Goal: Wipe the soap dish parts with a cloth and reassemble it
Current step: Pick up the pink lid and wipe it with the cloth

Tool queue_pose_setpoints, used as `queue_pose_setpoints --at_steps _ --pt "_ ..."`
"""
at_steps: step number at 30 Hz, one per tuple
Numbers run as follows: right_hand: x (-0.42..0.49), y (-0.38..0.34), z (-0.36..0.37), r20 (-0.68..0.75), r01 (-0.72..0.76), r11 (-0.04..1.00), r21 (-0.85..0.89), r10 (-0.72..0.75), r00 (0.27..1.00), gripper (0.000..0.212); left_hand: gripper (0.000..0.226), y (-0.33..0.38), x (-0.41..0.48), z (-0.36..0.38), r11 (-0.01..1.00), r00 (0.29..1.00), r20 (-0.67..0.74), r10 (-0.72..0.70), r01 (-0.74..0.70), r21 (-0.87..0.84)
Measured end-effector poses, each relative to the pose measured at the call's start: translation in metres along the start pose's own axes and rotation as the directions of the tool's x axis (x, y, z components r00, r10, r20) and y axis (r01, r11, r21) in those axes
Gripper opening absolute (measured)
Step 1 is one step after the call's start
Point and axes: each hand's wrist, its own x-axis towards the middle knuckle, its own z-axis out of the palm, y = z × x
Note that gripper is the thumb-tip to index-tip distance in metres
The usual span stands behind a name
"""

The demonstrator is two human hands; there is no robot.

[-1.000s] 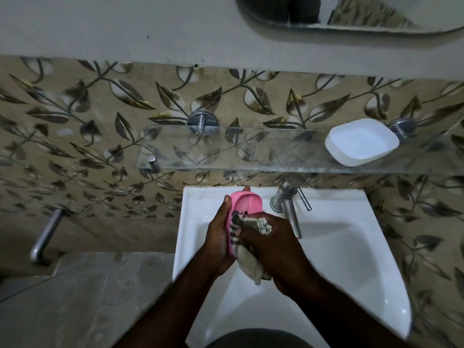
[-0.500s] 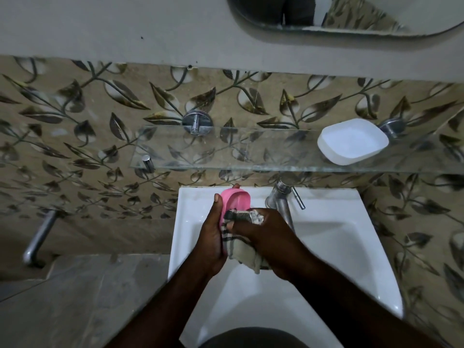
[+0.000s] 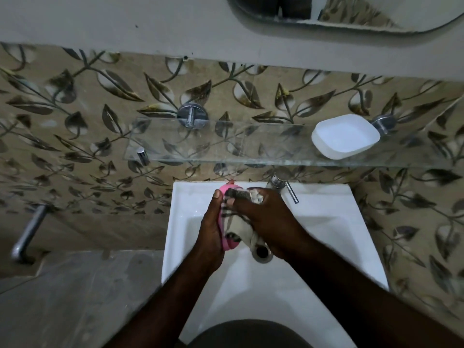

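The left hand (image 3: 211,232) grips a pink oval plastic soap-dish insert (image 3: 229,243), holding it on edge above the back half of the white ceramic washbasin (image 3: 326,222). Its thumb lies along the insert's rim and a fingertip shows over the top end. The right hand (image 3: 268,222) clenches a beige checked cloth (image 3: 238,228) and presses it against the insert's inner face. The bunched cloth covers most of the pink part, so only its top and bottom ends show. One cloth end hangs just above the chrome drain ring (image 3: 262,253).

The white rounded-rectangular plastic soap-dish tray (image 3: 345,136) sits open side up at the right end of the clear glass shelf (image 3: 226,159). It is beside a chrome shelf bracket (image 3: 384,124). A chrome tap (image 3: 281,180) stands at the basin's back edge, just right of the hands.
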Motion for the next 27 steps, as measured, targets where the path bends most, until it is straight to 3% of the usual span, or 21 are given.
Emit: queue_pose_setpoints --at_steps 3,8,11,14,17,20,24,27 --pt "-0.002 -0.001 0.005 -0.035 0.041 0.999 0.028 -0.040 0.999 0.013 0.046 0.003 0.002 0.004 1.000 1.000 -0.012 0.024 -0.024 -0.012" --pt "-0.012 0.004 -0.001 0.108 -0.041 0.973 -0.226 0.067 0.992 0.014 0.066 0.007 0.006 -0.001 0.998 0.997 -0.029 -0.070 0.070 0.007" --pt "0.000 -0.014 -0.005 0.052 0.057 0.982 -0.178 -0.048 0.997 0.008 0.058 0.003 0.005 0.008 0.998 0.998 -0.040 -0.048 0.050 0.047" --pt "0.000 -0.018 0.000 0.064 0.161 0.980 -0.119 -0.154 0.986 0.023 0.051 0.005 0.005 0.009 1.000 0.998 -0.063 -0.009 0.009 -0.006" --pt "-0.012 0.004 0.001 0.181 0.084 0.944 -0.319 -0.027 0.983 0.015 0.058 0.017 0.007 0.000 1.000 0.995 -0.101 -0.015 0.013 -0.022" --pt "-0.017 0.012 -0.004 0.261 0.122 0.861 -0.494 0.013 0.965 0.007 0.070 0.021 0.006 -0.004 0.999 0.991 -0.136 0.004 0.002 0.047" --pt "-0.008 0.000 0.000 0.148 0.093 0.977 -0.192 -0.065 0.987 0.014 0.068 0.019 0.002 0.008 0.998 0.995 -0.082 -0.055 0.053 -0.024" --pt "-0.010 0.007 0.005 0.142 0.229 0.925 -0.302 -0.194 0.971 0.008 0.079 0.029 0.006 0.008 1.000 0.991 -0.137 0.000 -0.003 -0.021"
